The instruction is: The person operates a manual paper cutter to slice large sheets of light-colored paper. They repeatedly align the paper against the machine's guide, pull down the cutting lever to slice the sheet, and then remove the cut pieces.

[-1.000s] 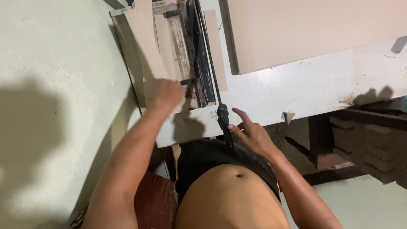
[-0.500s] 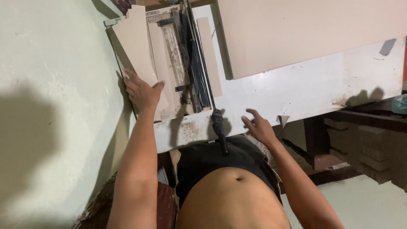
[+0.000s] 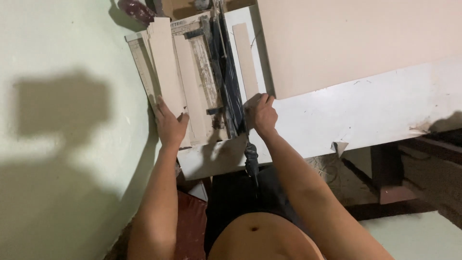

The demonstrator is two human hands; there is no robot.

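- Your left hand (image 3: 169,126) lies flat with fingers spread, palm down on the near end of a beige tile strip (image 3: 166,65), at the left side of the tile cutter (image 3: 211,72).
- That strip runs away from you along the cutter's left edge, just beside a second, narrower beige strip (image 3: 191,86) lying on the cutter bed.
- The tile cutter sits on the left end of a white workbench (image 3: 365,110); its dark rails (image 3: 226,72) run down the middle, and its black lever handle (image 3: 251,159) sticks out past the bench edge toward your body.
- Your right hand (image 3: 262,114) is just right of the rails, fingers curled down and gripping the near end of a third narrow beige strip (image 3: 245,60).
- Right of the cutter, a large beige tile (image 3: 356,38) covers the far part of the bench, its near left corner touching your right hand.
- A small torn scrap (image 3: 340,147) hangs at the bench's front edge, well right of the cutter.
- Pale green wall (image 3: 62,144) fills the space left of the cutter.
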